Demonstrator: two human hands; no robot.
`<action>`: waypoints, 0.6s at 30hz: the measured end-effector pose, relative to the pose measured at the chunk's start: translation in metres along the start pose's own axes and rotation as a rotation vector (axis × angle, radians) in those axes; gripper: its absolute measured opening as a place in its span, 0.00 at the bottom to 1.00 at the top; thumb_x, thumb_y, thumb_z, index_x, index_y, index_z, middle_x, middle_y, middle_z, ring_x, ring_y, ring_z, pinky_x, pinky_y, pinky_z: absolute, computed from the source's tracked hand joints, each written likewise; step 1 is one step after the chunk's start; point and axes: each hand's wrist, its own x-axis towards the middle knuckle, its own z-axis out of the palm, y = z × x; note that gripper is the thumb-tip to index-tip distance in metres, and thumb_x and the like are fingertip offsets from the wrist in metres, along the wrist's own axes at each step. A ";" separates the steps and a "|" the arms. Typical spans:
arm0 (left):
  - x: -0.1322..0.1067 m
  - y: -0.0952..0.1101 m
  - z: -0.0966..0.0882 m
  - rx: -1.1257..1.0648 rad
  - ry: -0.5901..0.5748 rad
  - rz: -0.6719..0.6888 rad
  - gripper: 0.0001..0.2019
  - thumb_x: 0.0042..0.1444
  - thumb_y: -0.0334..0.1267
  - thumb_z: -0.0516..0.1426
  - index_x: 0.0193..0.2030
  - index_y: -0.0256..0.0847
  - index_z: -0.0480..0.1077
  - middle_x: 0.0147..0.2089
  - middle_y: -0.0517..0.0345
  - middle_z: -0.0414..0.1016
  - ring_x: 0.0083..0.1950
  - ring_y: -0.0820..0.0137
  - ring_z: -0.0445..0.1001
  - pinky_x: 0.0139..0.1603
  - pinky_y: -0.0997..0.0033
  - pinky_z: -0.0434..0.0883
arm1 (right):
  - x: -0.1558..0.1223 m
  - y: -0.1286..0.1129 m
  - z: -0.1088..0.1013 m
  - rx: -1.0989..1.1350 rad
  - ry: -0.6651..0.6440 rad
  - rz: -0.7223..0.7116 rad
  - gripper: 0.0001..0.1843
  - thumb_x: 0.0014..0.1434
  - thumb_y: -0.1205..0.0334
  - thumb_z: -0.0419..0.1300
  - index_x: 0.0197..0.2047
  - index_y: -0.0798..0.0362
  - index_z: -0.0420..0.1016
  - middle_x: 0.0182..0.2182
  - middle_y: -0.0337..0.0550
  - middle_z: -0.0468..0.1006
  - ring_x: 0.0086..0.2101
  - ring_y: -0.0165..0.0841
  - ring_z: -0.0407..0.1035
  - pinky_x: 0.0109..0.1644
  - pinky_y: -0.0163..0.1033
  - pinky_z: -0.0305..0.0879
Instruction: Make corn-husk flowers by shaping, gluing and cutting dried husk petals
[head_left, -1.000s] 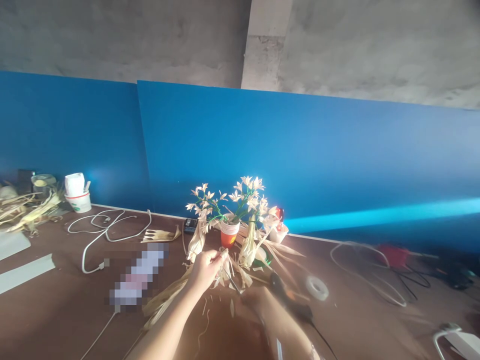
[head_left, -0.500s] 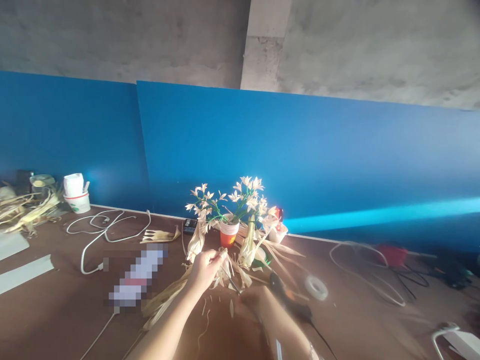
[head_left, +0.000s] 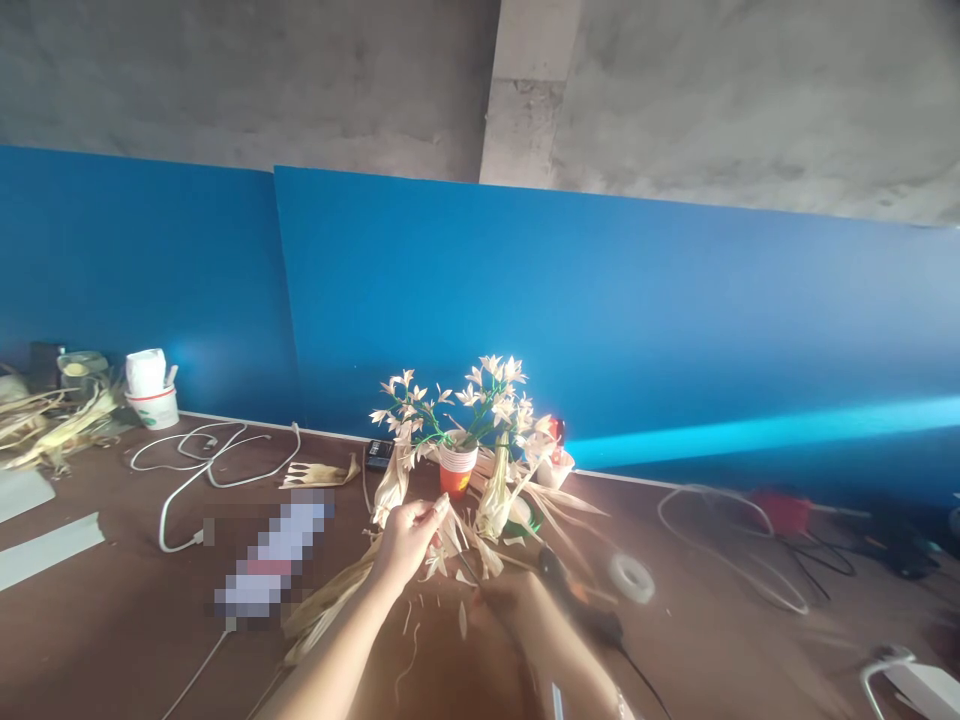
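My left hand is closed in a pinch, with a small pale piece of corn husk at the fingertips. My right hand, smeared by motion and partly in shadow, is lower and to the right. From it the thin grey blades of what look like scissors point up toward the left hand; the handles are mostly hidden. Just beyond the hands stands an orange-and-white stack of paper cups holding green stems with pale husk flowers. Husk bundles flank the cups.
Right of my right hand lie a black glue gun with a cord and a white tape roll. A white cable and a blurred-out object are on the left. Husk scraps litter the brown table. A blue partition stands behind.
The blades at my right hand have drawn back slightly from the left fingertips and show less. My left hand stays almost in place, still pinching the husk piece.
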 end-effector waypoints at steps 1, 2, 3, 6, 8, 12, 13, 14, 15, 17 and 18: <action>0.000 0.001 0.000 -0.006 0.006 -0.006 0.24 0.48 0.60 0.60 0.29 0.37 0.76 0.18 0.64 0.65 0.19 0.74 0.65 0.16 0.77 0.61 | 0.001 0.000 0.000 -0.008 0.007 -0.011 0.15 0.47 0.51 0.68 0.28 0.57 0.81 0.19 0.38 0.72 0.22 0.28 0.63 0.26 0.33 0.57; 0.000 0.001 0.000 -0.014 0.014 -0.012 0.24 0.47 0.59 0.60 0.30 0.36 0.76 0.19 0.63 0.66 0.20 0.73 0.67 0.17 0.77 0.63 | 0.001 0.000 0.000 -0.029 0.021 -0.022 0.15 0.47 0.51 0.68 0.27 0.57 0.81 0.19 0.38 0.72 0.21 0.28 0.63 0.25 0.33 0.56; -0.001 0.002 0.001 -0.029 0.023 -0.021 0.23 0.47 0.59 0.61 0.30 0.36 0.77 0.20 0.63 0.67 0.21 0.73 0.68 0.18 0.77 0.65 | 0.001 0.000 0.000 -0.056 0.038 -0.033 0.15 0.47 0.51 0.68 0.26 0.57 0.81 0.19 0.39 0.72 0.21 0.28 0.62 0.25 0.33 0.55; -0.002 0.005 0.001 -0.093 0.044 -0.059 0.23 0.45 0.59 0.63 0.28 0.36 0.76 0.21 0.62 0.68 0.22 0.71 0.70 0.20 0.74 0.69 | 0.001 -0.003 0.000 -0.116 0.078 -0.063 0.16 0.47 0.50 0.68 0.24 0.57 0.81 0.19 0.39 0.72 0.21 0.28 0.61 0.25 0.34 0.54; -0.003 0.007 0.002 -0.119 0.048 -0.069 0.23 0.44 0.58 0.64 0.26 0.36 0.75 0.21 0.62 0.67 0.22 0.71 0.70 0.20 0.74 0.70 | 0.001 -0.005 0.000 -0.122 0.064 -0.081 0.17 0.46 0.49 0.69 0.24 0.57 0.81 0.19 0.39 0.72 0.22 0.29 0.61 0.26 0.34 0.56; -0.006 0.007 0.005 -0.126 0.055 -0.075 0.22 0.44 0.57 0.65 0.25 0.37 0.76 0.20 0.62 0.69 0.21 0.72 0.70 0.20 0.75 0.69 | 0.000 -0.007 0.001 -0.106 0.024 -0.099 0.16 0.46 0.50 0.69 0.25 0.57 0.81 0.18 0.38 0.70 0.24 0.30 0.63 0.28 0.34 0.58; -0.006 0.008 0.005 -0.126 0.061 -0.080 0.21 0.43 0.57 0.65 0.25 0.37 0.77 0.19 0.62 0.69 0.21 0.72 0.70 0.20 0.75 0.69 | 0.000 -0.007 0.001 -0.101 0.016 -0.102 0.15 0.46 0.51 0.69 0.26 0.57 0.81 0.18 0.38 0.70 0.24 0.30 0.63 0.28 0.34 0.58; -0.007 0.008 0.006 -0.128 0.065 -0.086 0.21 0.43 0.57 0.65 0.25 0.37 0.76 0.19 0.62 0.69 0.22 0.71 0.71 0.20 0.75 0.69 | 0.001 -0.007 0.001 -0.099 0.015 -0.103 0.14 0.47 0.52 0.68 0.26 0.57 0.81 0.18 0.38 0.69 0.24 0.30 0.63 0.28 0.34 0.58; -0.008 0.008 0.007 -0.134 0.065 -0.092 0.21 0.43 0.57 0.65 0.24 0.37 0.76 0.19 0.62 0.70 0.22 0.71 0.71 0.20 0.76 0.69 | 0.001 -0.007 0.001 -0.103 0.022 -0.104 0.13 0.47 0.53 0.68 0.26 0.57 0.81 0.18 0.38 0.70 0.24 0.30 0.63 0.27 0.34 0.58; -0.009 0.009 0.008 -0.158 0.054 -0.110 0.21 0.43 0.57 0.65 0.24 0.37 0.75 0.19 0.61 0.71 0.22 0.70 0.73 0.20 0.76 0.69 | 0.002 -0.007 0.001 -0.126 0.049 -0.110 0.10 0.47 0.57 0.67 0.25 0.57 0.80 0.20 0.40 0.72 0.24 0.30 0.64 0.27 0.34 0.58; -0.010 0.009 0.009 -0.177 0.048 -0.124 0.21 0.43 0.57 0.65 0.24 0.37 0.75 0.20 0.60 0.72 0.22 0.70 0.74 0.20 0.76 0.69 | 0.002 -0.007 0.002 -0.136 0.069 -0.115 0.09 0.47 0.59 0.66 0.25 0.57 0.80 0.21 0.41 0.73 0.25 0.31 0.64 0.27 0.34 0.58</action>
